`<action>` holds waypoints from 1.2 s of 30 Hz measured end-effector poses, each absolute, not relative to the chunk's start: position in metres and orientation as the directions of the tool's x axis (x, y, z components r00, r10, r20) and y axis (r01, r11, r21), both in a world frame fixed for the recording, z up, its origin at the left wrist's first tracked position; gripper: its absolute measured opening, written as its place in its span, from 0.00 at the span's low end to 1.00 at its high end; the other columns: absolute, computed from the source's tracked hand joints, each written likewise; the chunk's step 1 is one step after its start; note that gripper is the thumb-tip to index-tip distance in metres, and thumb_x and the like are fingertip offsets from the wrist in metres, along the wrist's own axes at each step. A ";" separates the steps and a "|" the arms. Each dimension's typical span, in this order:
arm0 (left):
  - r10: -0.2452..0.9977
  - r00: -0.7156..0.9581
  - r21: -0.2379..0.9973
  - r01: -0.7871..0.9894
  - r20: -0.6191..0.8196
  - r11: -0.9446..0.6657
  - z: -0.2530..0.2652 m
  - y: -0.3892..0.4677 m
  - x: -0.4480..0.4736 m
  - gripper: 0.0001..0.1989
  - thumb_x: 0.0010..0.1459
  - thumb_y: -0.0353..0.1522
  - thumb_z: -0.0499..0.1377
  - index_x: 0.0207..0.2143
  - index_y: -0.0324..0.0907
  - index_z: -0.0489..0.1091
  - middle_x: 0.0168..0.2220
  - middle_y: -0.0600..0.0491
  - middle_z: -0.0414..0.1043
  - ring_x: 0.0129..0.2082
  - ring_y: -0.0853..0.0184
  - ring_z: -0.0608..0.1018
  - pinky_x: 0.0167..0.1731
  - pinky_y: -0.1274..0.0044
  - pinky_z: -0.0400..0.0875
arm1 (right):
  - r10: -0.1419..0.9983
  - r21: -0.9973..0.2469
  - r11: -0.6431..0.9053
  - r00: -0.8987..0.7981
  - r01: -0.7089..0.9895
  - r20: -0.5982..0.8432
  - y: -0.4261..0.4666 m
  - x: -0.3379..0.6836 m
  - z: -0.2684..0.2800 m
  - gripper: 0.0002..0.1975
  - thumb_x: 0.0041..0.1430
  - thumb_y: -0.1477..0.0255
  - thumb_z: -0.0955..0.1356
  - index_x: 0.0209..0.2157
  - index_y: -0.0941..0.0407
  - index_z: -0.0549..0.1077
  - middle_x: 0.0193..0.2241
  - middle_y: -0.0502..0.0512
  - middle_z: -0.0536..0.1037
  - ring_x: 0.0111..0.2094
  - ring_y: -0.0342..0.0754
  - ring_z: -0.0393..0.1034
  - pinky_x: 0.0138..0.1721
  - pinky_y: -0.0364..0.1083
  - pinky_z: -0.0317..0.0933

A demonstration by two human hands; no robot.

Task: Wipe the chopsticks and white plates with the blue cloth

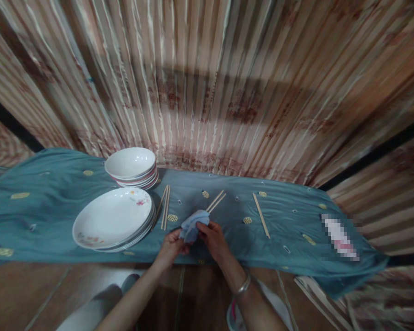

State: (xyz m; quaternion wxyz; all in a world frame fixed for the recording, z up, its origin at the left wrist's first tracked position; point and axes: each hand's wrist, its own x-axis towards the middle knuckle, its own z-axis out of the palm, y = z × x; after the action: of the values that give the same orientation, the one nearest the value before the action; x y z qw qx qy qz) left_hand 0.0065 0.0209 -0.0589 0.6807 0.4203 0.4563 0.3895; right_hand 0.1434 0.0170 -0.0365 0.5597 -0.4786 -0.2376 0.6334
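Note:
Near the front edge of the cloth-covered table, my left hand and my right hand are both closed on a light blue cloth. The cloth is wrapped around a pair of chopsticks, whose far ends stick out up and to the right, slightly apart. The lower part of the pair is hidden by the cloth and my fingers. Several wooden chopsticks lie to the left of my hands. To the right lie more chopsticks, close together and slanted.
A stack of white plates with flower prints stands at the left, and a stack of white bowls behind it. A blurred-out white and pink item lies at the right end of the teal tablecloth. Pleated curtains hang behind.

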 end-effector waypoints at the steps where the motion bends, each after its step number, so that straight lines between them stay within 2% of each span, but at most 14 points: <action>1: 0.915 0.280 0.932 -0.134 -0.290 0.336 -0.058 0.021 0.005 0.11 0.39 0.38 0.62 0.17 0.40 0.66 0.10 0.57 0.63 0.12 0.75 0.61 0.16 0.81 0.52 | 0.936 -0.835 -0.257 0.088 -0.487 -0.340 0.018 0.143 -0.037 0.14 0.33 0.64 0.77 0.20 0.58 0.74 0.17 0.45 0.70 0.20 0.38 0.57 0.24 0.41 0.52; 5: 0.907 0.282 0.927 -0.113 -0.314 0.356 -0.054 0.023 0.001 0.10 0.38 0.38 0.60 0.16 0.40 0.67 0.10 0.57 0.63 0.11 0.75 0.61 0.15 0.81 0.52 | 0.935 -0.825 -0.252 0.094 -0.505 -0.343 0.020 0.142 -0.039 0.14 0.32 0.65 0.77 0.19 0.58 0.73 0.15 0.44 0.69 0.19 0.37 0.56 0.23 0.40 0.51; 10: 0.877 0.321 0.903 -0.121 -0.357 0.411 -0.047 0.022 0.001 0.16 0.39 0.44 0.62 0.17 0.39 0.68 0.12 0.58 0.63 0.10 0.76 0.60 0.13 0.80 0.49 | 0.914 -0.787 -0.225 0.156 -0.574 -0.375 0.025 0.150 -0.035 0.14 0.30 0.67 0.78 0.17 0.57 0.72 0.14 0.43 0.67 0.18 0.37 0.56 0.21 0.40 0.52; 14: 0.859 0.355 0.892 -0.124 -0.370 0.436 -0.045 0.020 0.003 0.20 0.41 0.48 0.63 0.24 0.38 0.71 0.15 0.58 0.65 0.10 0.77 0.61 0.13 0.80 0.48 | 0.901 -0.803 -0.172 0.237 -0.570 -0.362 0.032 0.173 -0.028 0.14 0.31 0.68 0.78 0.17 0.56 0.70 0.13 0.42 0.66 0.18 0.37 0.56 0.20 0.40 0.50; 22: 0.847 0.370 0.887 -0.111 -0.381 0.447 -0.051 0.019 0.003 0.21 0.42 0.49 0.63 0.23 0.38 0.69 0.14 0.59 0.64 0.10 0.78 0.60 0.13 0.81 0.47 | 0.875 -0.792 -0.045 0.359 -0.609 -0.325 0.036 0.215 -0.020 0.16 0.30 0.68 0.78 0.18 0.56 0.69 0.14 0.42 0.68 0.17 0.37 0.57 0.18 0.40 0.50; 29: 0.848 0.367 0.875 -0.150 -0.382 0.459 -0.051 0.019 0.012 0.20 0.42 0.47 0.63 0.24 0.38 0.69 0.14 0.60 0.63 0.11 0.78 0.60 0.13 0.81 0.47 | 0.910 -0.816 -0.143 0.251 -0.560 -0.331 0.031 0.186 -0.027 0.14 0.32 0.66 0.77 0.18 0.56 0.70 0.14 0.43 0.67 0.17 0.36 0.56 0.18 0.39 0.51; 36: 0.870 0.314 0.866 -0.208 -0.381 0.455 -0.053 0.024 0.013 0.21 0.41 0.48 0.63 0.19 0.40 0.64 0.13 0.58 0.64 0.10 0.77 0.61 0.12 0.82 0.49 | 0.936 -0.834 -0.257 0.090 -0.488 -0.341 0.020 0.147 -0.040 0.13 0.34 0.64 0.77 0.20 0.57 0.74 0.15 0.45 0.70 0.19 0.38 0.58 0.22 0.40 0.54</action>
State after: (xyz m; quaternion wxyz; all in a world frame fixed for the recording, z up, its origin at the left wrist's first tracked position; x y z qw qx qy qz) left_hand 0.0135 0.0243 -0.0533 0.7233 0.3659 0.4519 0.3726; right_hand 0.1472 0.0205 -0.0399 0.5627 -0.4779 -0.2342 0.6325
